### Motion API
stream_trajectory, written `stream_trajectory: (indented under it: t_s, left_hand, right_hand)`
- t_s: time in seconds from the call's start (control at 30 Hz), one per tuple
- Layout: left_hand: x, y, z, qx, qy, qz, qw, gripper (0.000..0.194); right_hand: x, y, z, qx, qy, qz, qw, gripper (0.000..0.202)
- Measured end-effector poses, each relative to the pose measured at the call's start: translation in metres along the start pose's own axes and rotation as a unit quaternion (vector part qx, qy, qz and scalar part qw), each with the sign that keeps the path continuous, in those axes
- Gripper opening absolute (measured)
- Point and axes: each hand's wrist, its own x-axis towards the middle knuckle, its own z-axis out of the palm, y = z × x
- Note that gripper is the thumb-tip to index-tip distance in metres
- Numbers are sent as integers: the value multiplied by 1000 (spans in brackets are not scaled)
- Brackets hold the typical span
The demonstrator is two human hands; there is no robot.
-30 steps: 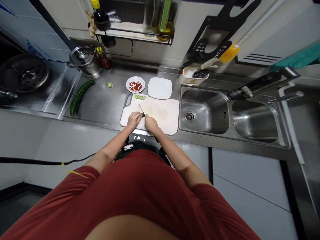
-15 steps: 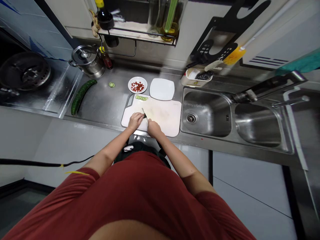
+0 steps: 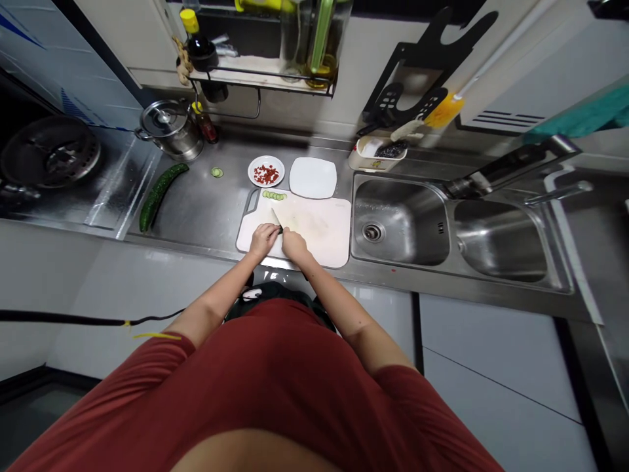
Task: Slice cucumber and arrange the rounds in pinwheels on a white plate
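Observation:
My right hand [image 3: 295, 246] is closed around the handle of a knife [image 3: 275, 216], whose blade points up and left over the white cutting board [image 3: 327, 246]. Close beside it, my left hand [image 3: 264, 240] has its fingers bent over a small dark green cucumber piece [image 3: 280, 230], mostly hidden by the fingers and knife. A short row of overlapping cucumber slices [image 3: 274, 195] lies along the board's top left edge. Behind the board are a white plate of chopped red pieces [image 3: 266, 186] and a square white plate [image 3: 313, 177].
A long cucumber [image 3: 160, 195] and some loose slices [image 3: 217, 172] lie on the steel counter at left. Behind them stand a lidded pot [image 3: 171, 137] and a sauce bottle [image 3: 205, 124]. A double sink [image 3: 400, 219] is at right, a wok [image 3: 49, 154] at far left.
The knife has turned, with its tip now further left, and my right hand has shifted slightly left and up. My left hand stays on the cucumber piece. The whole view has shifted slightly.

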Motion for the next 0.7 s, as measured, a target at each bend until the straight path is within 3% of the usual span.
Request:
stream_trajectory:
  t_s: [0.47, 0.7]
  left_hand:
    - [-2, -1, 1, -10, 2, -8, 1000, 22]
    - [-2, -2, 2, -11, 6, -1, 1000, 22]
  right_hand:
    - [-36, 14, 18, -25, -35, 36, 998, 28]
    - [-22, 11, 13, -14, -28, 25, 999, 26]
